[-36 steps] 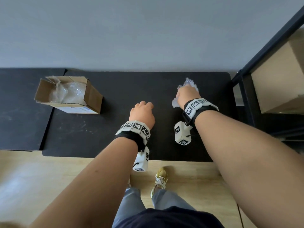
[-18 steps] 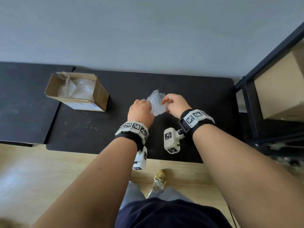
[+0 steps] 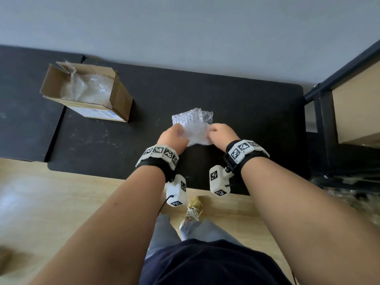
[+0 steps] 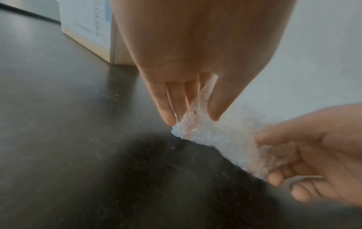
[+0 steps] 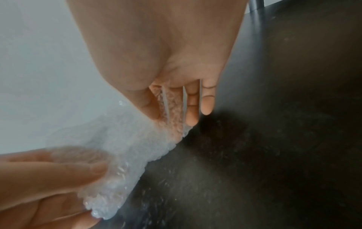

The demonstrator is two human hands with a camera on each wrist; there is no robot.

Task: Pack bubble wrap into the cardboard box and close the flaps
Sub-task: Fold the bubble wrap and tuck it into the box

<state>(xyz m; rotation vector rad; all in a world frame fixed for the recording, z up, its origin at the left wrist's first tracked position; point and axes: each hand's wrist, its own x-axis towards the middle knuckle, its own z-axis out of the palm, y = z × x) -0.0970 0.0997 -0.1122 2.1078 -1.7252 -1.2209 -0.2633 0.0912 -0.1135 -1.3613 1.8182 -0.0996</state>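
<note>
A small sheet of clear bubble wrap [image 3: 193,125] is stretched between my two hands just above the black table [image 3: 246,112]. My left hand [image 3: 173,136] pinches its left edge between thumb and fingers [image 4: 166,105]. My right hand [image 3: 221,133] pinches the right edge, thumb on top and fingers [image 5: 192,108] underneath. The sheet [image 4: 221,136] spans from one hand to the other in both wrist views. The open cardboard box [image 3: 121,99] stands at the table's far left, flaps up, with more bubble wrap [image 3: 88,89] inside it.
A second black surface [image 3: 24,103] adjoins the table on the left. A dark metal shelf frame [image 3: 320,112] holding a large cardboard box [image 3: 357,108] stands at the right. The grey wall runs behind. Wood floor and my shoe [image 3: 193,208] lie below.
My right hand carried the crumpled wrap from the far right toward the middle. My left hand took its other edge. Both hands have pulled it out into a flatter sheet.
</note>
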